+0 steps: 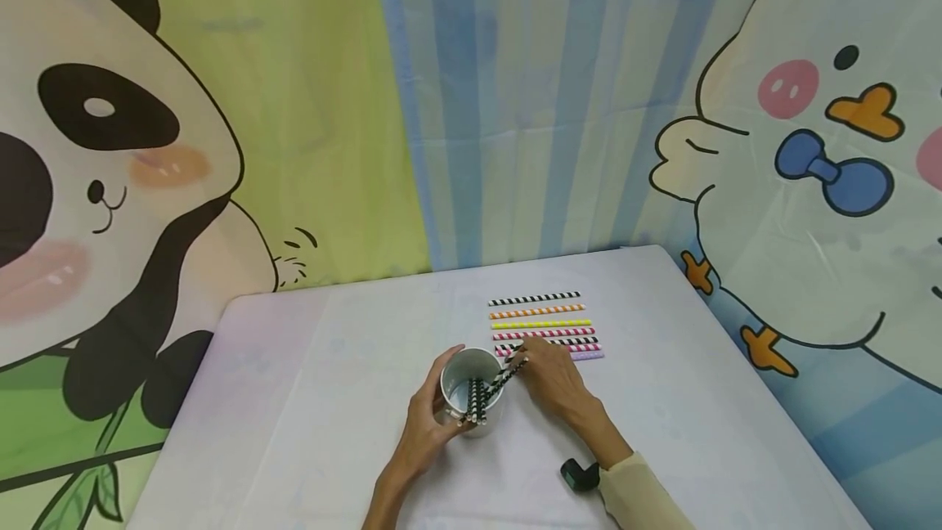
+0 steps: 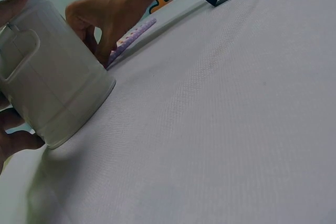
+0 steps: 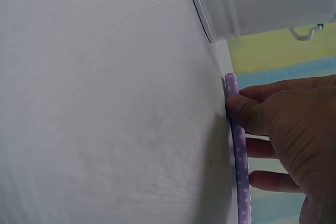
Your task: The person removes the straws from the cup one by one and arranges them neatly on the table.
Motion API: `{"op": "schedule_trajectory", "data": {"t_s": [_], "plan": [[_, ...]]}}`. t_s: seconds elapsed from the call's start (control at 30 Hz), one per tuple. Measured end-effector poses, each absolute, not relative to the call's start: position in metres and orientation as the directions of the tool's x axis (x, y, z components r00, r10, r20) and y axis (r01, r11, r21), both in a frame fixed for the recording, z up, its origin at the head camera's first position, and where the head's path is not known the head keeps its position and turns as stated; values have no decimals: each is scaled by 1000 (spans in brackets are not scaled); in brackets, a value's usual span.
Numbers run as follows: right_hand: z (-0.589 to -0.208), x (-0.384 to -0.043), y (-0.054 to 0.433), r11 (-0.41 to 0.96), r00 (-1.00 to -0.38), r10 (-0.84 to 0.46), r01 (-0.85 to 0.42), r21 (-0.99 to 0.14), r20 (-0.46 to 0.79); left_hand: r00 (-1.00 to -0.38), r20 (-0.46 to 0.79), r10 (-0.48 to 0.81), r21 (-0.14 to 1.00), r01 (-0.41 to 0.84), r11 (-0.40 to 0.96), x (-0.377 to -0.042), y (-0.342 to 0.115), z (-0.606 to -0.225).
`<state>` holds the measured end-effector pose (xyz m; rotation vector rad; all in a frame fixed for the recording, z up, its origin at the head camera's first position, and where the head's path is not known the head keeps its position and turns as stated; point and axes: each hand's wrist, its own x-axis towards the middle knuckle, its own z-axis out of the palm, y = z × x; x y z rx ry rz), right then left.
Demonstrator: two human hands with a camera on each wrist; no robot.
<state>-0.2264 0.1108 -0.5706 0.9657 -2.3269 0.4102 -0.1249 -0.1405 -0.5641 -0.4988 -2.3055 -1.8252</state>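
Observation:
My left hand point(image 1: 427, 424) grips a white mug point(image 2: 58, 72), fingers and thumb round its wall. The mug leans, its mouth toward me, and several black-and-white striped paper straws point(image 1: 476, 399) stand in it against the near rim and right side. Just right of the mug, my right hand point(image 1: 552, 379) is over the near end of a row of paper straws. In the right wrist view its thumb and forefinger pinch a purple polka-dot paper straw point(image 3: 241, 171) near one end, with the straw along the tabletop. The other fingers stay beside the straw.
Beyond the right hand lie parallel straws: black-and-white point(image 1: 534, 298), orange point(image 1: 537, 312), yellow point(image 1: 540, 324) and red striped point(image 1: 545, 334), with more partly under the hand. A small dark device point(image 1: 579, 475) sits at the right wrist. Cartoon-printed curtains point(image 1: 515, 105) back the white table point(image 1: 331, 399).

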Motion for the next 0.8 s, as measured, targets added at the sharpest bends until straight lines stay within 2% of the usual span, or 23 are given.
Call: {"op": "schedule_trajectory", "data": {"t_s": [0.2, 0.53, 0.8], "plan": [[-572, -228, 112, 679, -566, -550, -731, -65, 614, -939, 309, 151, 920, 335, 202, -124, -140, -562], [-573, -229, 113, 621, -516, -551, -779, -92, 656, -941, 307, 145, 919, 333, 210, -125, -140, -563], [-567, -226, 113, 656, -567, -564, -749, -90, 600, -937, 314, 154, 917, 341, 208, -124, -141, -563]]}}
